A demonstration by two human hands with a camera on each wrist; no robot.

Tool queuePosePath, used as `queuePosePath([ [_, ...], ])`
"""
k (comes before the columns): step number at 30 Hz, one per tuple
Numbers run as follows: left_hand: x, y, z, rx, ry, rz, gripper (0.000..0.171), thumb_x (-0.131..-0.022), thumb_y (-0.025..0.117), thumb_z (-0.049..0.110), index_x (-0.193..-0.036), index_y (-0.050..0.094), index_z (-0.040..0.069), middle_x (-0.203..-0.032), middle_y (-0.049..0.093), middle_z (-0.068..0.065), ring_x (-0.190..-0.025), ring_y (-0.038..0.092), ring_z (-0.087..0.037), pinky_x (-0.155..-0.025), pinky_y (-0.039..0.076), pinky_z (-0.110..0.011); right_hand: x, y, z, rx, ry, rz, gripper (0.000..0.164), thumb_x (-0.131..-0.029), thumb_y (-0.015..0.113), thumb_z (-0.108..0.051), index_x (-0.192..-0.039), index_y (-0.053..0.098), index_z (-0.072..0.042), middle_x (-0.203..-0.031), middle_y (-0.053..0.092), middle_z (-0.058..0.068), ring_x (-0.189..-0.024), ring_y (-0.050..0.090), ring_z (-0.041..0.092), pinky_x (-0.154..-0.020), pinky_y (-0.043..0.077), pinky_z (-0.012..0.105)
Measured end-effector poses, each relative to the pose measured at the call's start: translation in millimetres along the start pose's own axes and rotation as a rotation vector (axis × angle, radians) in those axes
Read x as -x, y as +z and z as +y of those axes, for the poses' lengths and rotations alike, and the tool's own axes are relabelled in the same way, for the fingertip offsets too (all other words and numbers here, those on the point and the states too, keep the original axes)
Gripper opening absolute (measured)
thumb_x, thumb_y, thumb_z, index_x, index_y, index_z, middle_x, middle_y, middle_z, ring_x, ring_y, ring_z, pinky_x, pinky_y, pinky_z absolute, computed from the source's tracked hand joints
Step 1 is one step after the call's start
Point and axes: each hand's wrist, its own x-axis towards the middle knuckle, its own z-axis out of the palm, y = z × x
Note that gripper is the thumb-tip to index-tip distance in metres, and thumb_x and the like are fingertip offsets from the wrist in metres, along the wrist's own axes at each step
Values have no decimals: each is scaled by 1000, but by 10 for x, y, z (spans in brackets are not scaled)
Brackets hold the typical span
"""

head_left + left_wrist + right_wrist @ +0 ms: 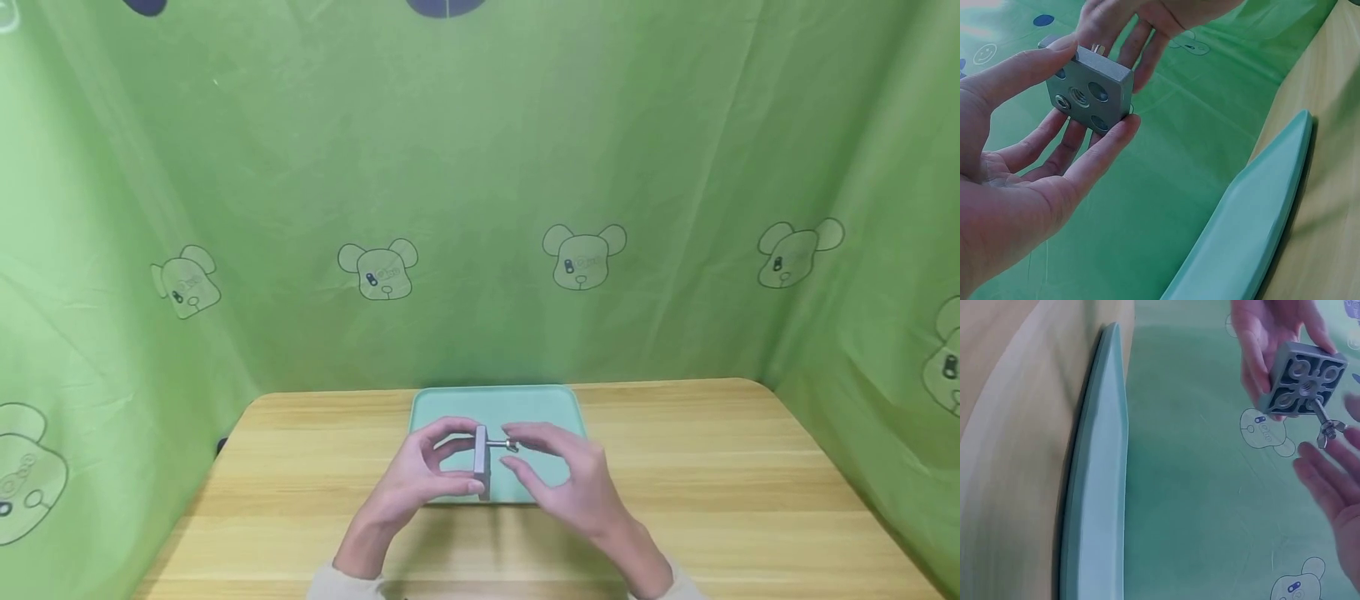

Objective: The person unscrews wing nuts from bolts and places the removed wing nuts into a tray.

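Left hand [411, 477] round grey block [481, 457], right hand [576, 473] wide; wooden table [705, 467] below, green curtain [480, 150] behind.

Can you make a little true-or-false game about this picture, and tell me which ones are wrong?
1. The left hand holds a grey block. True.

2. A wing screw sticks out from the block toward the right hand. True.

3. The right hand is gripping the block. False: the left hand grips it.

4. A tray lies on the wooden table. True.

5. The tray is bright red. False: it is light blue-green.

6. The green curtain has no drawings on it. False: it has bear faces.
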Motion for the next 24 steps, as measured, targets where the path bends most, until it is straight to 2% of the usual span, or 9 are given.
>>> queuePosePath([
  [3,-1,6,-1,-5,4,6,64,-76,84,-7,-134,57,-3,-139,52,-20,-130,56,-32,-95,61,-48,1,-38,-52,-162,294,16,24,-89,75,5,-112,72,3,-106,75,17,-90,76,26,-81,65,34],
  [5,-4,14,1,-6,6,8,65,-75,85,-7,-134,57,-3,-139,52,-19,-129,56,-32,-98,60,-49,-13,-70,-82,-261,523,36,15,-95,70,1,-110,72,3,-106,75,17,-90,76,25,-79,66,37],
  [7,-5,25,4,-6,4,10,66,-74,85,-8,-133,57,-2,-139,52,-20,-130,56,-33,-99,59,-49,-32,-101,-96,-340,726,45,17,-99,69,-8,-109,71,4,-106,75,19,-89,76,27,-78,66,40],
  [10,-6,41,9,-17,6,12,66,-73,85,-9,-133,57,-2,-138,51,-20,-130,55,-34,-101,58,-49,-50,-132,-90,-420,922,6,29,-99,70,-19,-111,69,7,-108,74,22,-91,76,32,-78,66,44],
  [13,-6,54,10,-36,9,14,66,-72,85,-9,-132,58,-2,-138,51,-19,-133,53,-38,-102,58,-48,-51,-151,-76,-484,1025,-56,36,-99,70,-23,-116,67,9,-110,73,24,-94,75,36,-80,66,46],
  [17,-11,64,-2,-49,13,11,65,-72,85,-10,-131,58,-1,-138,51,-19,-134,49,-45,-102,57,-48,-56,-169,-65,-550,1095,-106,39,-99,70,-25,-118,67,10,-110,73,24,-97,74,38,-82,65,48],
  [24,-27,80,-24,-71,20,0,66,-71,85,-11,-131,59,0,-137,52,-19,-132,53,-34,-102,57,-50,-52,-183,-49,-596,1171,-155,40,-96,73,-24,-117,67,11,-106,74,24,-97,75,35,-85,65,45],
])
